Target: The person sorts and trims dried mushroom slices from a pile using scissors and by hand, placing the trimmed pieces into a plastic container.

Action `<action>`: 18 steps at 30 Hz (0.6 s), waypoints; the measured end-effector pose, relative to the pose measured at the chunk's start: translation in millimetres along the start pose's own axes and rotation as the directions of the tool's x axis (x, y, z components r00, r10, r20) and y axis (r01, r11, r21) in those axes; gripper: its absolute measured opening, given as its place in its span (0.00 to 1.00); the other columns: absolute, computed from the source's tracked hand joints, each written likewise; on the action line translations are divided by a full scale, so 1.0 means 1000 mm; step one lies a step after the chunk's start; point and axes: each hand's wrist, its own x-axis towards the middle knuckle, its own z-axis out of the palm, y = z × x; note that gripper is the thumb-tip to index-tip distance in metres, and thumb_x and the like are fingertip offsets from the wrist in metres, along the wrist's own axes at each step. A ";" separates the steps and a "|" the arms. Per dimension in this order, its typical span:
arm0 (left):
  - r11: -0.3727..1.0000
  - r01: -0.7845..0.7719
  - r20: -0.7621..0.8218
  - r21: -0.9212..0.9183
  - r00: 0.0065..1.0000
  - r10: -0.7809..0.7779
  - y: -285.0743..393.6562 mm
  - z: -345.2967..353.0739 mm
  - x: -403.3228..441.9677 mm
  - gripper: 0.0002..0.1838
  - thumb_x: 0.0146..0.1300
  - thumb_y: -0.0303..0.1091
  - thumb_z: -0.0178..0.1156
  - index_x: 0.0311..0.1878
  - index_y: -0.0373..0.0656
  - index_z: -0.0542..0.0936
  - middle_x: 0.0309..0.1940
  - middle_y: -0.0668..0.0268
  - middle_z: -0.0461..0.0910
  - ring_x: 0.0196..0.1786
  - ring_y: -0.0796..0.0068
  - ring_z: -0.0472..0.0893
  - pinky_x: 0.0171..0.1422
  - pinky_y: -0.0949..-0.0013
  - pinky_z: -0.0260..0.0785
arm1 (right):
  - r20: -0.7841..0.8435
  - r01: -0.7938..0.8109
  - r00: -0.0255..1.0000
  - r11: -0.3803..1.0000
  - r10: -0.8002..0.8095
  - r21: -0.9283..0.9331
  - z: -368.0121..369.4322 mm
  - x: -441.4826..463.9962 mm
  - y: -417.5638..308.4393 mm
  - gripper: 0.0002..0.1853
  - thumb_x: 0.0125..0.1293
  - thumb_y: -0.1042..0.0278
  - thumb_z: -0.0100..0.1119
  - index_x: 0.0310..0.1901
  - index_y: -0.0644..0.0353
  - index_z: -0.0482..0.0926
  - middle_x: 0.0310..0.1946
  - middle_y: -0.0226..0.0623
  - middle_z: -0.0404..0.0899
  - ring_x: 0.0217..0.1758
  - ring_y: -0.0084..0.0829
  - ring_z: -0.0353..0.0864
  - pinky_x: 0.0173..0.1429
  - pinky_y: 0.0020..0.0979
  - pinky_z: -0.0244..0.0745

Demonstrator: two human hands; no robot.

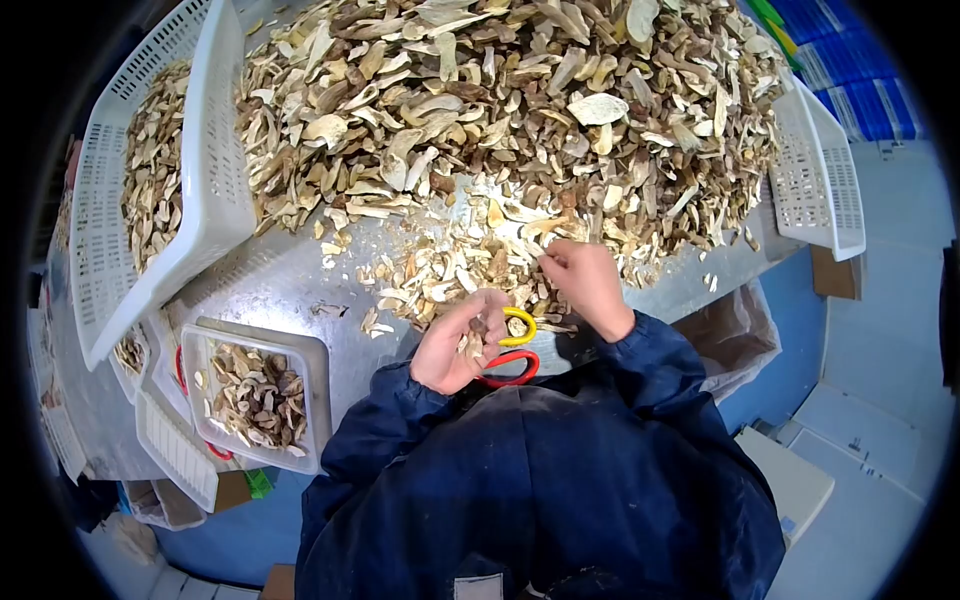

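Observation:
A big heap of dried mushroom slices (500, 110) covers the metal table in front of me, with smaller pale bits (440, 275) spread at its near edge. My left hand (458, 345) is turned palm up, its fingers curled around a few dried mushroom slices (471, 340). At the heap's near edge, my right hand (592, 288) has thumb and forefinger pinched together; what lies between them is too small to make out. Between my hands and my body lie a yellow loop handle (530, 327) and a red loop handle (513, 370), apparently of scissors; their blades are hidden.
A tilted white plastic basket (215, 180) with mushroom slices stands at left. Below it sits a clear tub (318, 400) of darker slices. Another white basket (805, 175) is at the table's right edge. A lined bin (745, 335) stands under the table at right.

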 end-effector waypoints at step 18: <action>0.973 -0.082 -0.112 0.217 0.988 0.108 0.004 0.010 -0.009 0.19 0.74 0.33 0.47 0.64 0.39 0.67 0.56 0.62 0.74 0.59 0.72 0.75 0.59 0.67 0.73 | -0.023 0.090 0.995 0.950 -0.101 -0.298 -0.007 0.049 -0.010 0.11 0.57 0.59 0.65 0.29 0.58 0.82 0.25 0.41 0.81 0.29 0.44 0.82 0.33 0.40 0.76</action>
